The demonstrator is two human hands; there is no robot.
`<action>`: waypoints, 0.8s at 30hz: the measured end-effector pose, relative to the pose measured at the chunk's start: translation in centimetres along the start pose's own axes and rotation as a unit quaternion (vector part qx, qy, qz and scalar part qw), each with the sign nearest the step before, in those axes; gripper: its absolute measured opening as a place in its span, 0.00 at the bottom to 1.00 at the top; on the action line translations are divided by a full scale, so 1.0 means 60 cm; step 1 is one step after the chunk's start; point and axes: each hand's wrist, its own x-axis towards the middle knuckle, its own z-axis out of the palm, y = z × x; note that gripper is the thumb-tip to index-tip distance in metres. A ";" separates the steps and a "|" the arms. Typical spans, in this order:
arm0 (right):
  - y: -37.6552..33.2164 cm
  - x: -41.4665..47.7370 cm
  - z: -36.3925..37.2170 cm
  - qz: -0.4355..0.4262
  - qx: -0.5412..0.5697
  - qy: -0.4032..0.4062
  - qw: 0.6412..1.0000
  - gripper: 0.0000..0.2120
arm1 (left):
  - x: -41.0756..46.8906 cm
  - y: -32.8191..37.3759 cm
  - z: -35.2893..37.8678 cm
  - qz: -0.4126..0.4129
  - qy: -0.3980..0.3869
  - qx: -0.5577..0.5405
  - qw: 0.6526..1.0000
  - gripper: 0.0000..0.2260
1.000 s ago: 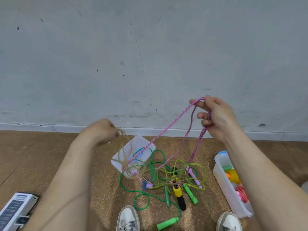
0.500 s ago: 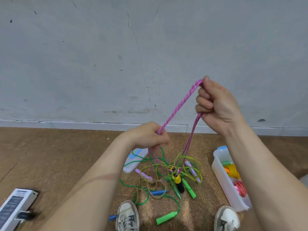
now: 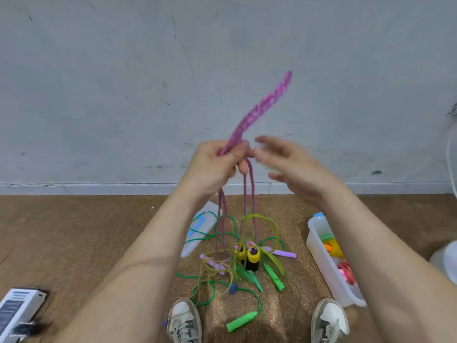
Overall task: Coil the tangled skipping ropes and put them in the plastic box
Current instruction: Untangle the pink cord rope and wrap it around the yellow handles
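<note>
Against grey wall (image 3: 99, 95), left hand (image 3: 217, 164) grips braided pink rope (image 3: 262, 105); right hand (image 3: 294, 169) spread, empty.

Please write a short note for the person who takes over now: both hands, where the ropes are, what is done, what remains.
Left hand: grips the folded pink rope; its strands hang down to the tangled pile.
Right hand: open, close beside, holds nothing.
Done: some ropes lie in the plastic box.
Left: coil the pink rope, box it, then untangle and coil the rest.
</note>
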 end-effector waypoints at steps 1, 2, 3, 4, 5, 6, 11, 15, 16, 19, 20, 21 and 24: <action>0.021 0.001 0.006 0.024 -0.095 -0.056 0.994 0.20 | 0.002 0.007 -0.008 0.004 0.015 -0.056 0.998 0.12; 0.045 0.001 0.014 0.045 -0.166 -0.125 0.977 0.21 | 0.003 0.013 -0.015 0.008 0.024 -0.103 0.994 0.12; 0.068 0.001 0.022 0.062 -0.218 -0.187 0.956 0.20 | 0.003 0.020 -0.020 0.013 0.030 -0.137 0.990 0.12; 0.090 0.000 0.026 0.073 -0.257 -0.224 0.937 0.17 | 0.002 0.025 -0.025 0.018 0.040 -0.161 0.986 0.12; 0.105 0.000 0.026 0.083 -0.287 -0.237 0.925 0.12 | 0.002 0.030 -0.029 0.021 0.057 -0.179 0.982 0.12; 0.115 -0.003 0.021 0.098 -0.312 -0.244 0.913 0.08 | 0.001 0.034 -0.035 0.022 0.082 -0.192 0.978 0.12; 0.143 -0.010 0.001 0.341 -0.394 -0.303 0.798 0.28 | -0.001 0.047 -0.067 0.055 0.185 -0.222 0.956 0.11; 0.121 -0.011 0.027 0.286 -0.513 -0.293 0.754 0.32 | -0.005 0.057 -0.051 0.050 0.124 -0.231 0.964 0.15; 0.114 -0.007 0.037 0.205 -0.535 -0.268 0.774 0.31 | -0.007 0.060 -0.043 0.045 0.105 -0.236 0.965 0.17; 0.120 0.008 0.072 -0.027 -0.387 -0.152 0.909 0.09 | -0.010 0.065 -0.020 0.034 0.060 -0.244 0.967 0.21; 0.124 0.011 0.082 -0.032 -0.333 -0.134 0.933 0.04 | -0.012 0.068 -0.013 0.032 0.048 -0.246 0.967 0.21; 0.132 0.014 0.088 -0.014 -0.314 -0.127 0.941 0.03 | -0.013 0.068 -0.010 0.030 0.039 -0.249 0.967 0.21; 0.137 0.015 0.087 0.027 -0.356 -0.132 0.925 0.07 | -0.017 0.071 -0.022 0.029 0.051 -0.273 0.960 0.21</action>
